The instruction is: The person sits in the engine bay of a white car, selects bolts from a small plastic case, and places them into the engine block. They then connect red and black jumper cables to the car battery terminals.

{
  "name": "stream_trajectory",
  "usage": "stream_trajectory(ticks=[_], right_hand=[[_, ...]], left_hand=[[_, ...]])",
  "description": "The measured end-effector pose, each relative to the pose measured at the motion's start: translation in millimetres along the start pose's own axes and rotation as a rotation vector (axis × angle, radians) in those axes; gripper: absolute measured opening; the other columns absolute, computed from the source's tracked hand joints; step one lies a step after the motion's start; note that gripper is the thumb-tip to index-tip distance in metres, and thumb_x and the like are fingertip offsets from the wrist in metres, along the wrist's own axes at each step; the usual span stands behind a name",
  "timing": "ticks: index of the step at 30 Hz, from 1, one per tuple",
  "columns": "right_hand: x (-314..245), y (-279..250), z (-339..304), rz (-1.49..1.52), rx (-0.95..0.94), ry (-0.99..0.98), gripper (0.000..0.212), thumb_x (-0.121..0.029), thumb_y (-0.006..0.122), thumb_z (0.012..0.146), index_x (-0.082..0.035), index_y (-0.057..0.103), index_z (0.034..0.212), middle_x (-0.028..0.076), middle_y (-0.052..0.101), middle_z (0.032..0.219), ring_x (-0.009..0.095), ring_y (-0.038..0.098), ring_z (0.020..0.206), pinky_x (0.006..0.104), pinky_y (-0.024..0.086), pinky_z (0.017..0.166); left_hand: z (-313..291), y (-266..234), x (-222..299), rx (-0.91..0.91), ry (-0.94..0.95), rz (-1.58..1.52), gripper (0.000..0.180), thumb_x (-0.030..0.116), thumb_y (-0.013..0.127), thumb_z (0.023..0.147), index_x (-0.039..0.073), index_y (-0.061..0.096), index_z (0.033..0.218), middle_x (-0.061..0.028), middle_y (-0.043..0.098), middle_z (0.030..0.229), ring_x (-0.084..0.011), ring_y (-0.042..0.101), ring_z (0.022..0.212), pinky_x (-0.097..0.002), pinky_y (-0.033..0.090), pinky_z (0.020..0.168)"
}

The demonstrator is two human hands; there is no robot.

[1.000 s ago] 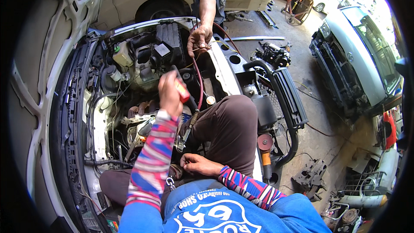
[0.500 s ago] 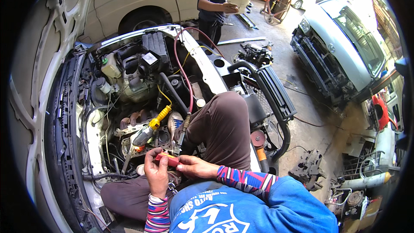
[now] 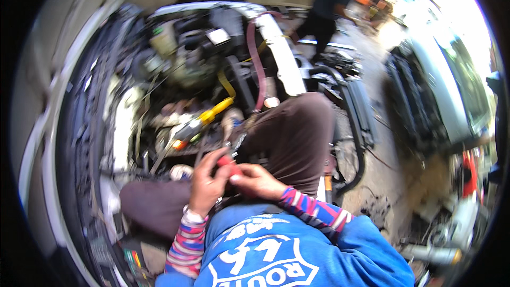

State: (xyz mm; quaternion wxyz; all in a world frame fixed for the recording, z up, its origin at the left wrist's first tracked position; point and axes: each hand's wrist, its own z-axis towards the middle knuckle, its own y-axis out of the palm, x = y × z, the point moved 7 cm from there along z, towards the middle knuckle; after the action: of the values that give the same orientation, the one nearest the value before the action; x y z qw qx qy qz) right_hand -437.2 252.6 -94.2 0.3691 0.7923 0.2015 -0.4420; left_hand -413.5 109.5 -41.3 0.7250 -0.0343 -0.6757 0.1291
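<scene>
I sit in a car's open engine bay with both hands in front of my lap. A small red box-like object (image 3: 228,167) is between them; motion blur hides its details. My left hand (image 3: 205,185) grips it from the left, thumb and fingers closed. Pinching its lower right end is my right hand (image 3: 261,183). Just beyond my hands lies a corded device (image 3: 197,123) with a yellow handle, grey body and orange glow at its tip. Beside my leg, a red hose (image 3: 256,61) runs down to a metal fitting.
Engine parts and a pale reservoir (image 3: 163,42) fill the bay ahead. The white body edge (image 3: 287,64) curves along the right. A radiator-like panel (image 3: 362,109) stands outside it. Another person (image 3: 332,2) is at the far right of the bay, near a light-coloured vehicle (image 3: 446,74).
My view has shifted and blurred, so the scene sits differently in the picture. My hands remain on the red object, which is now tilted more steeply. The other person has moved right and leans.
</scene>
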Motion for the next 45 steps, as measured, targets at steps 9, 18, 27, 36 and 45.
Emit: stream_trajectory(ticks=[9, 18, 27, 36, 45], right_hand=[[-15, 14, -8, 0.313, -0.088, 0.137, 0.048, -0.03, 0.061, 0.105, -0.001, 0.052, 0.142, 0.005, 0.068, 0.108, 0.013, 0.065, 0.09, 0.0275, 0.054, 0.077], [-24, 29, -11, 0.199, -0.002, 0.087, 0.052, -0.029, 0.06, 0.102, 0.002, 0.053, 0.143, 0.01, 0.064, 0.131, 0.019, 0.062, 0.119, 0.0354, 0.048, 0.104], [-52, 2, 58, -0.539, -0.141, 0.161, 0.048, -0.042, 0.055, 0.106, -0.002, 0.064, 0.132, 0.01, 0.073, 0.109, 0.016, 0.068, 0.091, 0.0317, 0.053, 0.082], [-21, -97, 161, -1.542, 0.009, -0.076, 0.043, -0.038, 0.072, 0.09, 0.0, 0.073, 0.109, 0.022, 0.075, 0.101, 0.035, 0.072, 0.096, 0.0417, 0.055, 0.085], [-21, -103, 148, -1.43, 0.012, -0.14, 0.041, -0.035, 0.074, 0.088, 0.0, 0.073, 0.11, 0.021, 0.075, 0.104, 0.034, 0.073, 0.099, 0.0413, 0.055, 0.086]], left_hand=[[-26, 9, 43, -0.094, 0.288, 0.471, 0.135, 0.045, 0.097, 0.058, 0.007, 0.02, 0.163, -0.029, 0.01, 0.167, -0.0511, 0.027, 0.15, -0.0528, 0.029, 0.122], [-35, -7, 46, 0.158, 0.358, 0.381, 0.096, 0.035, 0.082, 0.067, 0.004, 0.043, 0.149, -0.0246, 0.047, 0.137, -0.0448, 0.048, 0.13, -0.0526, 0.04, 0.111], [-149, -139, 89, 0.709, 0.136, 0.614, 0.083, 0.023, 0.084, 0.07, 0.001, 0.047, 0.141, -0.022, 0.055, 0.134, -0.0384, 0.059, 0.122, -0.0436, 0.048, 0.104], [-374, -213, 84, 0.796, -1.024, 1.112, 0.069, 0.005, 0.074, 0.073, 0.001, 0.048, 0.136, -0.0241, 0.055, 0.131, -0.0454, 0.057, 0.121, -0.0501, 0.049, 0.102], [-381, -208, 31, 0.816, -1.109, 1.099, 0.08, 0.007, 0.075, 0.076, 0.006, 0.042, 0.149, -0.0214, 0.044, 0.153, -0.0461, 0.047, 0.134, -0.0507, 0.043, 0.11]])
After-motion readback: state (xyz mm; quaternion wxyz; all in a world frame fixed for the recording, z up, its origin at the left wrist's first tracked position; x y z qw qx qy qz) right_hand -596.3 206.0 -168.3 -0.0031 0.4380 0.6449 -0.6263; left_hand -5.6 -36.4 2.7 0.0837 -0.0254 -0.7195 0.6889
